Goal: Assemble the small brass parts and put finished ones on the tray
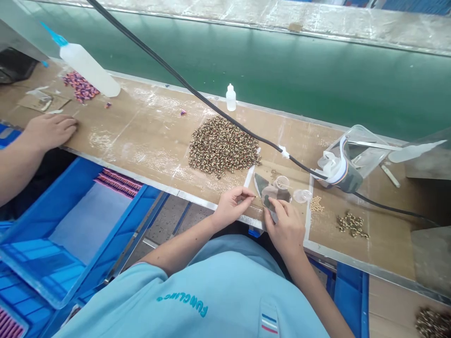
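My left hand (pixel 232 206) is closed in a pinch at the table's front edge. A tiny dark-and-gold piece (pixel 254 196) shows at its fingertips. Just to the right, my right hand (pixel 286 226) has thumb and forefinger drawn close together over a grey patterned sheet (pixel 261 182); whatever they grip is too small to make out. Beyond these fingers stand a small clear round cup (pixel 282 182) and a second clear dish (pixel 302 195). A large heap of small dark-and-gold curved pieces (pixel 223 146) lies behind my left hand.
Small beige beads (pixel 316 203) and a smaller pile of dark-gold pieces (pixel 352 224) lie right. A black cable (pixel 197 94) crosses above the table to a clear container (pixel 366 136). A white dropper bottle (pixel 230 97) stands behind. At left are a co-worker's hand (pixel 51 130), large bottle (pixel 89 69) and blue crate (pixel 31 277).
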A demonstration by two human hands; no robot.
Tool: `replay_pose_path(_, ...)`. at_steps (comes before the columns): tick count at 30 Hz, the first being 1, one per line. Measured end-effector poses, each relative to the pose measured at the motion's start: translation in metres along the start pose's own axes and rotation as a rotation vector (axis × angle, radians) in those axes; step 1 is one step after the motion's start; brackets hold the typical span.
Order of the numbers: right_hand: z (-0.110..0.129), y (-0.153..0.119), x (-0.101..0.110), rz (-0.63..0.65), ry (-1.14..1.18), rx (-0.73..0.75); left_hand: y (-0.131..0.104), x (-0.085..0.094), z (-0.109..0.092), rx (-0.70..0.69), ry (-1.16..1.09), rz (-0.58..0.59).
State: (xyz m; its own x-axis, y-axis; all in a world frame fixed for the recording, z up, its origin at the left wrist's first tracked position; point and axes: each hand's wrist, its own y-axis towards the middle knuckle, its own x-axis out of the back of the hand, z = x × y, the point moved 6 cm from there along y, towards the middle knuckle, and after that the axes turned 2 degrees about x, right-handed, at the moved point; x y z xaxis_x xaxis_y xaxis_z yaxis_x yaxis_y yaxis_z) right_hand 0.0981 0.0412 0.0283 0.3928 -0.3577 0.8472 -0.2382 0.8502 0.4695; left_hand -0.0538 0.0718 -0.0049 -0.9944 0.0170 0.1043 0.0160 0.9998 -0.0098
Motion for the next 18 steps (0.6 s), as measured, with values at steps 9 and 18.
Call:
replay_pose_path(9,-0.008,-0.001,-0.004,-0.073,0.094,-0.001,0.001,-0.006,-0.016,-0.165,0.241,0.040)
replay_pose_path(18,-0.012,-0.003,-0.004,-0.063,0.189,0.018,0.000,-0.017,-0.026,-0.351,0.425,0.093)
